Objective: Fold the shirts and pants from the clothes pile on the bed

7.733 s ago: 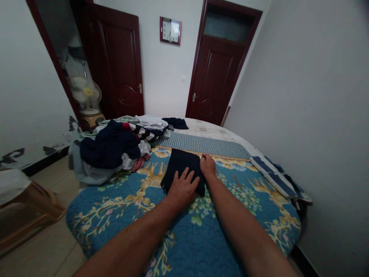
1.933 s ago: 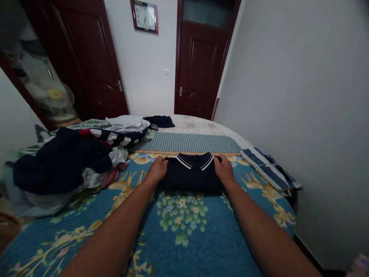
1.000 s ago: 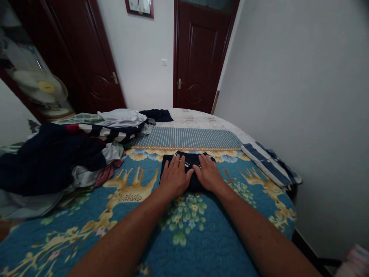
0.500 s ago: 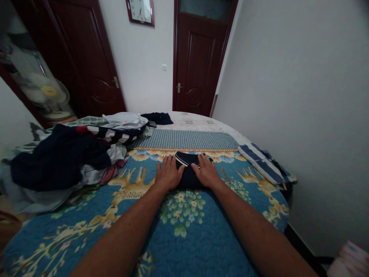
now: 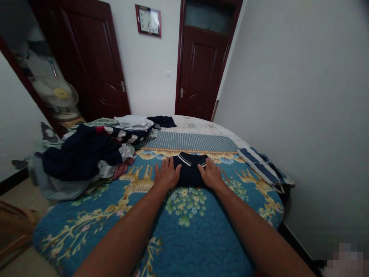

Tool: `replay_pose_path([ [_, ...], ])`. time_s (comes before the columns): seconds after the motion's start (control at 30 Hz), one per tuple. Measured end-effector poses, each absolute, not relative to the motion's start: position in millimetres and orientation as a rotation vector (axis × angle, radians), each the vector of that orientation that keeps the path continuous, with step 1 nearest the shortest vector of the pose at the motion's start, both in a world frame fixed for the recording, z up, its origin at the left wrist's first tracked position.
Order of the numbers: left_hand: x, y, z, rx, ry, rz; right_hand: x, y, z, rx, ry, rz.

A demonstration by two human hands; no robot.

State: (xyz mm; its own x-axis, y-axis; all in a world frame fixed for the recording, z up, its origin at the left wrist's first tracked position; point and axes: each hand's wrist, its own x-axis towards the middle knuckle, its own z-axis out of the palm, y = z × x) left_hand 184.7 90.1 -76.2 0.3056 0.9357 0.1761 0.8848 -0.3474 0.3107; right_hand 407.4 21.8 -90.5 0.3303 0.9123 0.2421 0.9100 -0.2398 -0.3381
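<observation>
A folded dark navy shirt (image 5: 190, 175) lies on the blue patterned bed cover (image 5: 201, 234), its white-striped collar on the far side. My left hand (image 5: 167, 173) rests flat on the shirt's left edge, fingers spread and pointing away from me. On the opposite edge lies my right hand (image 5: 211, 173), also flat with the fingers stretched out. Both thumbs point inward across the dark cloth, and the shirt's middle shows between them. Neither hand grips the fabric.
To the left is a heap of loose clothes (image 5: 83, 154). A blue-and-white striped folded cloth (image 5: 259, 165) lies along the right edge by the wall. Farther back are a dark garment (image 5: 163, 121), a wall clock (image 5: 149, 21) and a closed door (image 5: 201, 69).
My hands have moved slightly apart, and more of the collar shows between them. The camera view has shifted a little, bringing more of the clock and the floor at left into sight.
</observation>
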Motion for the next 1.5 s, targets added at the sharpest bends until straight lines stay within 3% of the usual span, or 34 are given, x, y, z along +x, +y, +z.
replay_pose_path([
  [0.37,137.1,90.2,-76.4,2.430,1.926,0.577,431.4,-29.6,-103.8,-2.189,-1.723,-0.110],
  [0.63,137.8,99.8,-57.3,2.289,1.762,0.667,462.9,-18.0,-95.2,-2.034,-1.335,-0.002],
  [0.93,145.8,98.5,-45.8,1.750,1.494,0.722,463.8,-5.7,-83.6,-2.090,-1.347,0.093],
  [1.23,154.7,98.0,-38.2,1.364,1.282,0.676,465.1,13.2,-68.0,-1.965,-1.339,0.488],
  [1.5,166.2,91.3,-33.1,1.172,1.085,0.854,466.5,13.6,-59.0,-1.942,-1.151,0.932],
])
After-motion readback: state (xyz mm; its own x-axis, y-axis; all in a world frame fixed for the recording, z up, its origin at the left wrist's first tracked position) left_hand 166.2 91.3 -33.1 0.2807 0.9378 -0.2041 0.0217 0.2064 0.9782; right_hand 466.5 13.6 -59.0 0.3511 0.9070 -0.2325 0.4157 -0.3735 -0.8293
